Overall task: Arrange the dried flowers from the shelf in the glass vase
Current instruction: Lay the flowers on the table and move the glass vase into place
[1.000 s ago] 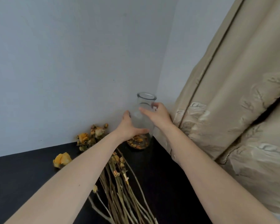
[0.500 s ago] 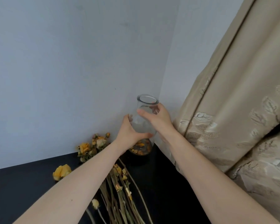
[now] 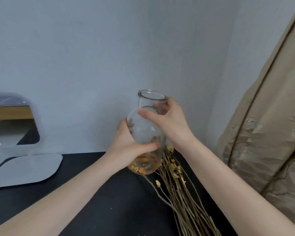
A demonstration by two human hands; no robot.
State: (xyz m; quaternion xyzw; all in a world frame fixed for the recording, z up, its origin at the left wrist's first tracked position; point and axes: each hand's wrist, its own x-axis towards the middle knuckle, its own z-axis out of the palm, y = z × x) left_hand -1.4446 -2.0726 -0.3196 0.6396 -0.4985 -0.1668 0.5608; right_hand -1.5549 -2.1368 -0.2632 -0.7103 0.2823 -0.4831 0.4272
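Gripping glass vase [image 3: 143,130] two-handed: left hand [image 3: 126,147] round belly, right hand [image 3: 170,123] round neck; vase tilted above worktop [image 3: 129,201]. Set down upright beside dried flowers [image 3: 179,193]; keep loose petals [image 3: 143,163] inside, mouth unobstructed.

We see a clear glass vase [image 3: 146,131], narrow at the neck and wide in the belly, slightly tilted with its open mouth up. Loose orange-yellow dried petals [image 3: 143,161] sit in its bottom. Just beside its base the dried flowers [image 3: 173,184] lie flat on the dark tabletop [image 3: 109,193], long tan stems with small yellow heads toward the vase.
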